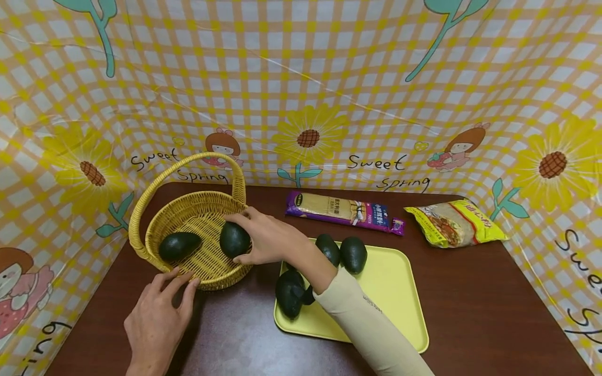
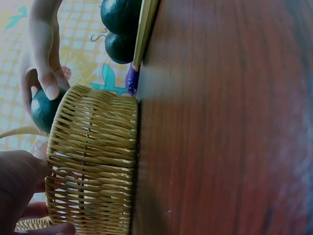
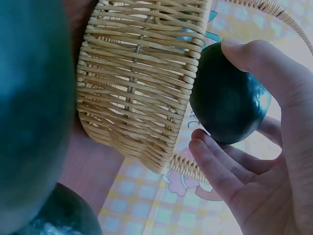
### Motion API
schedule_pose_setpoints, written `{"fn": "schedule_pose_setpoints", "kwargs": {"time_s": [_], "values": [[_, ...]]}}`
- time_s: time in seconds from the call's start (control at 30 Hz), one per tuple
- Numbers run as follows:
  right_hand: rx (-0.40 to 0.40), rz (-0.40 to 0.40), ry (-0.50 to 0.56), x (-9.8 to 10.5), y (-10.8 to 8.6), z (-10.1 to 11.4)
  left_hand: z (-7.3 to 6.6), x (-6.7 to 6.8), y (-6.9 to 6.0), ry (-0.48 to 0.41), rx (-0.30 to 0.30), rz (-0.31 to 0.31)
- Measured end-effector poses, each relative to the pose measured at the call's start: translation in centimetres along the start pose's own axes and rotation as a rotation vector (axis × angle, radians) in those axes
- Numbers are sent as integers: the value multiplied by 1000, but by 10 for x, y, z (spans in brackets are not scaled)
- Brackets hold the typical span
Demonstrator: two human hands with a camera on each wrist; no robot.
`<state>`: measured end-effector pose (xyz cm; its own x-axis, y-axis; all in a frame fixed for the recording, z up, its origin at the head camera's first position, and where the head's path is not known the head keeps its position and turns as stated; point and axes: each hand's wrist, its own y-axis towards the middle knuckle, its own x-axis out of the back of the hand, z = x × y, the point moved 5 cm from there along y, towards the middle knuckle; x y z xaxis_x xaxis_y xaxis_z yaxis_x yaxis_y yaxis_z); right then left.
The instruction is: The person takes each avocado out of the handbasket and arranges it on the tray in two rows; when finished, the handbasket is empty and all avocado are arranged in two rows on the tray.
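Note:
My right hand grips a dark green avocado between thumb and fingers, over the right side of a yellow wicker basket. In the right wrist view this avocado is just above the basket's rim. A second avocado lies inside the basket on the left. My left hand is at the basket's near rim; in the left wrist view its fingers straddle that rim. Several avocados sit on a yellow tray, partly covered by my right forearm.
A purple pasta packet lies behind the tray, and a yellow food bag to its right. The basket's tall arched handle stands upright. A checked cloth surrounds the brown table at the back and sides.

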<state>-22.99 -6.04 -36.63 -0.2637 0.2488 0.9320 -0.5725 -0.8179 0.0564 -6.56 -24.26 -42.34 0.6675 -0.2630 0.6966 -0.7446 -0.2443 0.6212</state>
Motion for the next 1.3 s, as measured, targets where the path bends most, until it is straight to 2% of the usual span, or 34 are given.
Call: {"fn": "schedule_pose_setpoints", "kwargs": {"time_s": [0.53, 0.97, 1.3], "values": [[-34, -51, 96, 0, -24, -7, -1, 0, -1, -1, 6, 9], [-20, -109, 122, 0, -39, -6, -1, 1, -1, 7, -1, 7], [-29, -120, 134, -3, -47, -6, -1, 1, -1, 8, 3, 8]]}}
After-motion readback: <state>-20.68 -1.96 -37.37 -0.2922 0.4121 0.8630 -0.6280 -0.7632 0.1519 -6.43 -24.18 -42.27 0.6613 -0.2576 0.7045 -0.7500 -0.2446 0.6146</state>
